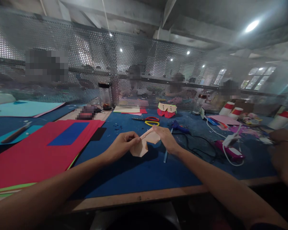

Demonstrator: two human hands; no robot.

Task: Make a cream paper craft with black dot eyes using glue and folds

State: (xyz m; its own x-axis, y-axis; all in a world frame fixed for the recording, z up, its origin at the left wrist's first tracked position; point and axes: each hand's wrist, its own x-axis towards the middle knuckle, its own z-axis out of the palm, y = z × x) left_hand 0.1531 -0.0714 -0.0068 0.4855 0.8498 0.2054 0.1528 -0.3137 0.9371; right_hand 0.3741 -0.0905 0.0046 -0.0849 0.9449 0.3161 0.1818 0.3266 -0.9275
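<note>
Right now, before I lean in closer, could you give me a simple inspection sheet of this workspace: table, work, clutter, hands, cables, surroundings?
Surface: blue tabletop with a wood-coloured front edge.
Job's things: folded cream paper piece, held above the tabletop.
Clutter: red sheets at left; scissors behind the paper piece; blue glue gun; coloured papers at right.
Hands: left hand and right hand both grip the paper piece.
Cables: black cable near the glue gun; white cable at right.
Surroundings: perforated screen behind; ceiling light; another person's arm at right.
</note>
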